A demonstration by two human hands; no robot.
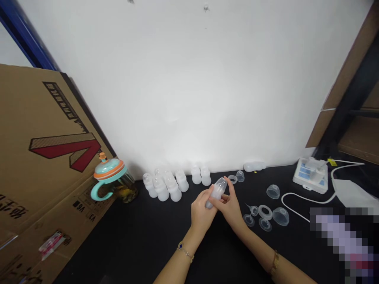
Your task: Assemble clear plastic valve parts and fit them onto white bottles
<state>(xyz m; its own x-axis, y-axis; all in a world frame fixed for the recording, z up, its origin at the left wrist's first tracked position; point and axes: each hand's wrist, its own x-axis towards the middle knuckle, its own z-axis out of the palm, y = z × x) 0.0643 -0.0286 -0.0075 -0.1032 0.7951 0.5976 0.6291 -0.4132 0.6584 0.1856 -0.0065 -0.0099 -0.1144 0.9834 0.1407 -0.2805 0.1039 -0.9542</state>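
Observation:
A small white baby bottle [218,190] with a clear dome cap is held tilted above the black table. My left hand [201,206] is wrapped round its body. My right hand [231,205] grips it from the other side, with a fingertip at the cap. To the left stand several capped white bottles [161,188], and two bottles without clear caps [196,174] are by the wall. Loose parts lie on the right: clear caps [280,216], a collar ring [265,212], clear nipples [254,210], and another ring [232,179] beside a cap [240,176].
A glass jug [124,185] with a turquoise and orange lid stands at the left, by a large cardboard box [29,114]. A white power strip [310,173] with a cable [302,199] lies at the right. A white bottle [254,166] lies against the wall.

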